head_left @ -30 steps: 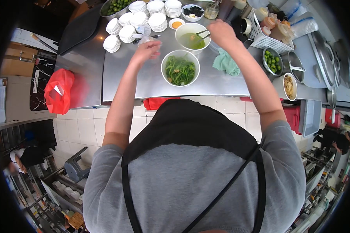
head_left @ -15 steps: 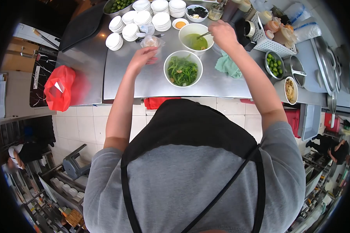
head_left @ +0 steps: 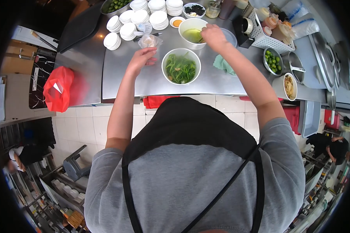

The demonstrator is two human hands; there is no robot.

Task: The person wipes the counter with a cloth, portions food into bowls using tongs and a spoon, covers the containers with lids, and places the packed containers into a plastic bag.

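A white bowl [head_left: 184, 26] of pale green broth stands toward the back of the steel counter. Over its right rim, my right hand [head_left: 214, 35] is closed on a thin metal utensil [head_left: 201, 40] that dips into the broth; its lower end is hidden. In front sits another white bowl [head_left: 200, 66], filled with cooked leafy greens [head_left: 181, 68]. My left hand [head_left: 142, 59] is held open to the left of the greens, fingers loosely apart and holding nothing. Just beyond its fingertips lies a small clear plastic bag [head_left: 148, 41] with pale contents.
Stacked white saucers [head_left: 140, 17] and a sauce dish [head_left: 177, 22] are at the back. A green cloth [head_left: 224, 65], a clear lid [head_left: 228, 37], a bottle basket [head_left: 266, 37], a pot of limes [head_left: 272, 61] and a noodle bowl [head_left: 287, 86] stand right. A red bag [head_left: 60, 87] lies left.
My right hand has moved slightly left and down, carrying the utensil lower into the broth. The clear lid shows more beside it. My left hand stays nearly still.
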